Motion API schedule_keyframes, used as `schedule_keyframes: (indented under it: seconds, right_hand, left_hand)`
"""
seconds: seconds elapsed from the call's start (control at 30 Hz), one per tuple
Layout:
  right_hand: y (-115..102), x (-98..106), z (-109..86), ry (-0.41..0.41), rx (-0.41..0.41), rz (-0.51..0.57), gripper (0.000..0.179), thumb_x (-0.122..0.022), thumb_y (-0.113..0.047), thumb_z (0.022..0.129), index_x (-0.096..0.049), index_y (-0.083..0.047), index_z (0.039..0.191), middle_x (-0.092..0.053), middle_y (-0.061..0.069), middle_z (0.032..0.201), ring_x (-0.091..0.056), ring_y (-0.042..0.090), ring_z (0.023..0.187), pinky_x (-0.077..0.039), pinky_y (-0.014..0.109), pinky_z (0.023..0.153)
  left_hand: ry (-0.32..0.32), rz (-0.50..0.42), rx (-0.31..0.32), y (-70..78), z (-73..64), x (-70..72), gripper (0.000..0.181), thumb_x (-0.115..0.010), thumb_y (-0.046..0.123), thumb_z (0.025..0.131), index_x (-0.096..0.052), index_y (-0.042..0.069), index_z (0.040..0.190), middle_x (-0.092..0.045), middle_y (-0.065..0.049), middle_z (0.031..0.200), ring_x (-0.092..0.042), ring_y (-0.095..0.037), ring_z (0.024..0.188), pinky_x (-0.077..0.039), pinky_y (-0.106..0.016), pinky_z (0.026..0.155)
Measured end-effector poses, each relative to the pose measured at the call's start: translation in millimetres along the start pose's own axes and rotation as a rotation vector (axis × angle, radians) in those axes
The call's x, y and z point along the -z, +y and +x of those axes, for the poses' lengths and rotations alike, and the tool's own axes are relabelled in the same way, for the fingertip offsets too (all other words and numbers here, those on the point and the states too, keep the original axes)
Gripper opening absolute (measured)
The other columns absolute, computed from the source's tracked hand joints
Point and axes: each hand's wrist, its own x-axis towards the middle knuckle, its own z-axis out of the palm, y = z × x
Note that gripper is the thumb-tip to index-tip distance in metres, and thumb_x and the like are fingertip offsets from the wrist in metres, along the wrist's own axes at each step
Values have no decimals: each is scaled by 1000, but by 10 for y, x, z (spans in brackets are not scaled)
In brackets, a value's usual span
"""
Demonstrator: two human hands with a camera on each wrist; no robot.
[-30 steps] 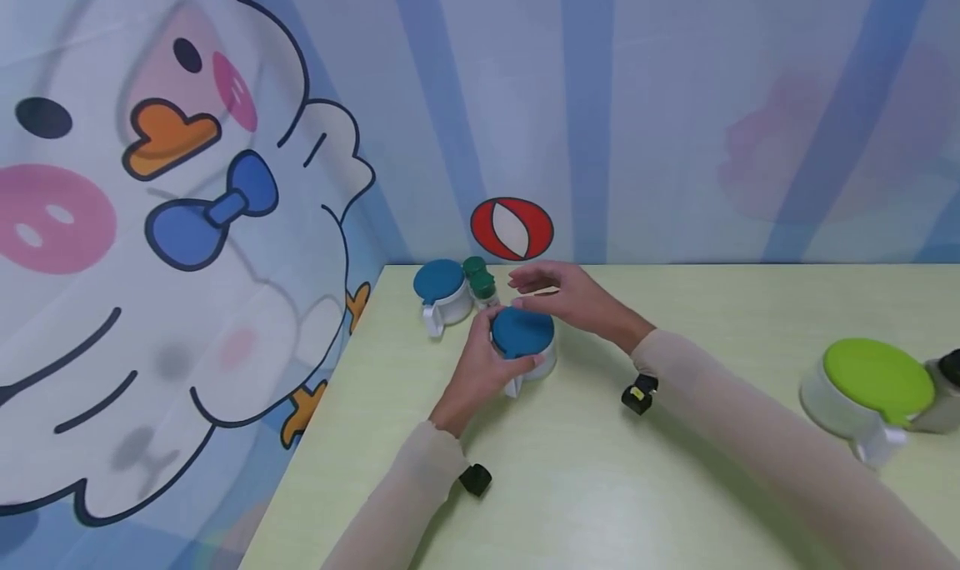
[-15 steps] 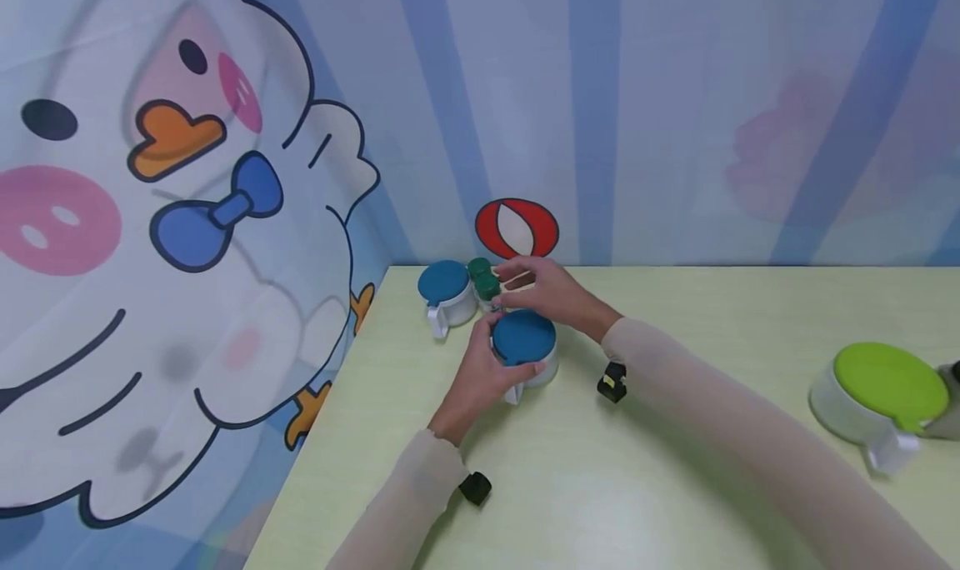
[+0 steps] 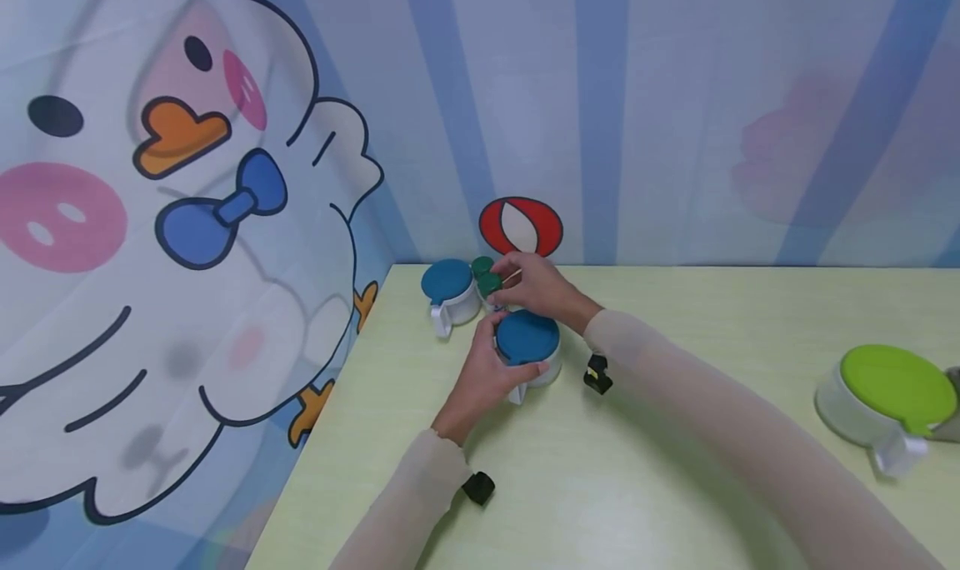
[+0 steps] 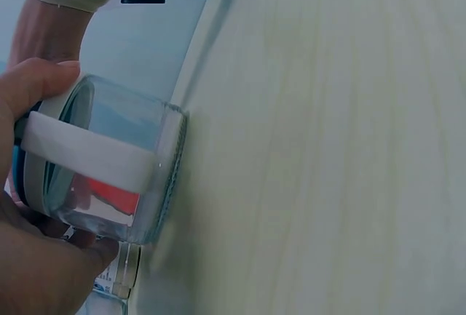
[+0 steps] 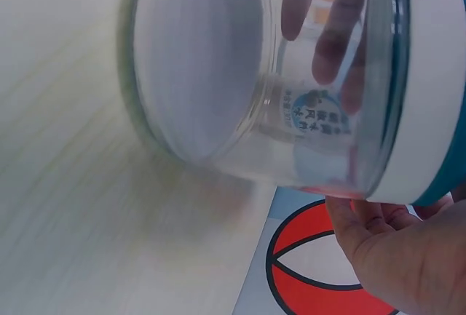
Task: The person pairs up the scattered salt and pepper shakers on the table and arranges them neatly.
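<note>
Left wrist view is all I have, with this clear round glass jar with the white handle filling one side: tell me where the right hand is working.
Observer: The head view shows the right hand at the nearer round green cap of a pair; whether it touches, I can't tell.
Operator: Report what stands just left of those caps.
Observer: A second handled jar with a round blue lid, with neither hand on it.
Operator: Now give me the far right of the table.
Observer: The head view has a round pale jar with a bright green lid there, its white handle toward the camera.
</note>
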Motion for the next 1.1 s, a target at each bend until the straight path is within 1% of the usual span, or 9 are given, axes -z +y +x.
schedule_keyframes:
  seconds: [0.27,0.37,0.5,0.6,0.77,0.93,1.1]
  right_hand:
    - [33,21,-6,10,-12,-25,47,-78,-22,90,-61,-6,131,-64,11,130,-63,28,118,-55,43,99]
    - [50,43,-28,17,0,-39,45,-78,-23,90,-62,-7,129,-65,11,129,-64,28,117,-55,44,99]
    - [67,73,-68,27,24,-54,42,-79,-26,90,-65,-8,126,-68,10,123,-66,27,113,-56,44,96]
    - [80,97,-86,15,37,-65,43,-78,-27,90,-67,-9,127,-70,9,120,-67,27,111,-58,43,93]
    - [85,138,-118,-19,35,-83,41,-77,-27,91,-69,-10,127,-70,9,121,-68,28,112,-60,41,89]
    - [108,155,-157,-7,29,-71,39,-77,-25,92,-68,-10,127,-68,10,124,-67,29,114,-59,43,91]
    - [122,195,-220,39,19,-75,41,-77,-28,91,-65,-11,127,-68,7,122,-66,25,113,-57,43,95]
  left_hand:
    - [-21,-26,-8,10,2,-16,92,-83,30,85,-24,13,154,-30,-10,158,-33,-34,145,-37,-54,116]
    - [-27,-23,-8,10,1,-24,93,-82,28,86,-22,13,155,-28,-10,159,-32,-34,146,-36,-54,116]
    - [-23,-5,-15,6,2,-22,93,-81,28,87,-22,13,156,-27,-10,159,-31,-33,146,-36,-53,117]
    - [-21,4,-13,15,-9,-12,92,-81,29,87,-22,13,157,-27,-10,159,-30,-34,146,-36,-53,116]
    - [-20,11,-2,26,-19,-9,92,-81,30,87,-23,13,156,-28,-10,158,-31,-34,146,-38,-53,116]
    - [-10,54,-1,39,-12,-19,91,-82,33,86,-27,14,155,-32,-8,156,-34,-32,144,-41,-53,114]
    - [29,121,10,60,-16,-41,93,-84,38,83,-30,13,154,-38,-9,155,-38,-33,143,-44,-55,110]
